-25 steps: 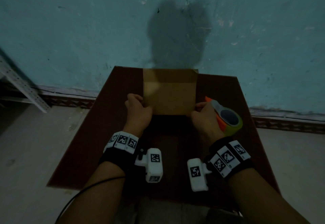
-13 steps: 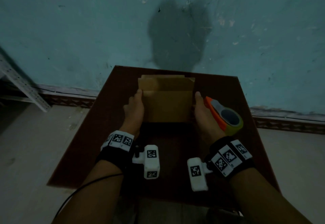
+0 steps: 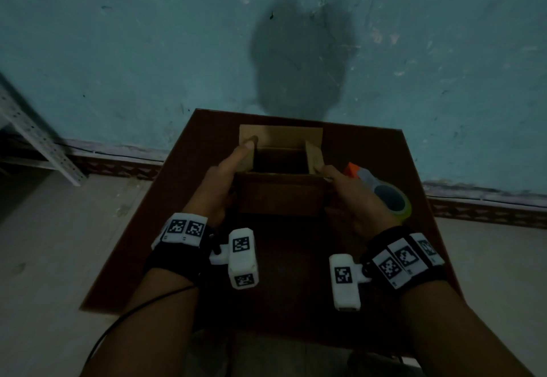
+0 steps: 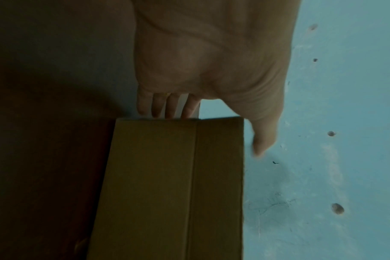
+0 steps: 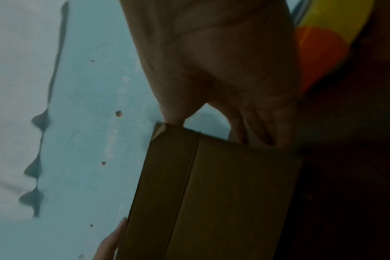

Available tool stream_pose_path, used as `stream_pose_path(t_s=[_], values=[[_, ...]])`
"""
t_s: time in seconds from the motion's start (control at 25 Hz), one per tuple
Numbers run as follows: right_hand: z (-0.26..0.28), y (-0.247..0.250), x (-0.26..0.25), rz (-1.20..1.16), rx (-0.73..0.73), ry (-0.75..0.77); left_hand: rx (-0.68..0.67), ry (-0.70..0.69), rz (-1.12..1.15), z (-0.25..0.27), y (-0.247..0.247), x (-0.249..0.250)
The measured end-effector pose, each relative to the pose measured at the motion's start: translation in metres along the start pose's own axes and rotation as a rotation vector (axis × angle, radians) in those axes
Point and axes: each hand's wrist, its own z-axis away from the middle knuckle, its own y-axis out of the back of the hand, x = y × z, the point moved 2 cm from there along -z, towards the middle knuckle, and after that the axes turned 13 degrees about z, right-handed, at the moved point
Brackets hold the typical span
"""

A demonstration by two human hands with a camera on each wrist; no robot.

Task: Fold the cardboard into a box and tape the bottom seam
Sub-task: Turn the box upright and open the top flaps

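Note:
A brown cardboard box (image 3: 278, 196) stands squared up on the dark brown table (image 3: 281, 288), open at the top with its flaps upright. My left hand (image 3: 225, 175) lies against its left side with straight fingers, the thumb reaching up along the left flap. In the left wrist view the fingers (image 4: 167, 107) run behind the box (image 4: 167, 184). My right hand (image 3: 352, 193) holds the right side, thumb tip on the right flap's edge. In the right wrist view the right hand (image 5: 223, 61) pinches the box (image 5: 211, 193) between thumb and fingers.
A tape dispenser (image 3: 387, 199) with an orange body and a yellow-green roll lies on the table just right of my right hand; it also shows in the right wrist view (image 5: 318, 52). A teal wall stands behind the table. A metal shelf rail (image 3: 35, 136) leans at far left.
The cardboard was flat and upright a second ago; it now stands opened into a square tube. Both hands have slid from its near edge to its two sides.

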Motion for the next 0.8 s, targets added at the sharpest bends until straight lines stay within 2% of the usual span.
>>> stream_pose_path(t_s=[0.2, 0.32, 0.44, 0.56, 0.68, 0.8], values=[[-0.007, -0.001, 0.0, 0.139, 0.066, 0.2, 0.113, 0.004, -0.197, -0.008, 0.01, -0.001], [-0.009, 0.002, 0.0, 0.236, 0.031, 0.223, 0.169, -0.094, -0.417, 0.0, 0.013, 0.004], [-0.014, 0.0, -0.001, 0.245, 0.058, 0.214, 0.216, -0.159, -0.345, 0.004, 0.012, 0.008], [-0.028, 0.004, 0.003, 0.03, 0.183, 0.093, 0.337, -0.143, -0.22, 0.0, 0.015, 0.009], [-0.039, 0.004, 0.006, -0.078, 0.141, 0.03, 0.339, -0.152, -0.154, -0.007, 0.018, 0.001], [-0.045, 0.002, 0.014, -0.126, 0.154, 0.076, 0.347, -0.138, -0.075, -0.01, 0.023, -0.004]])
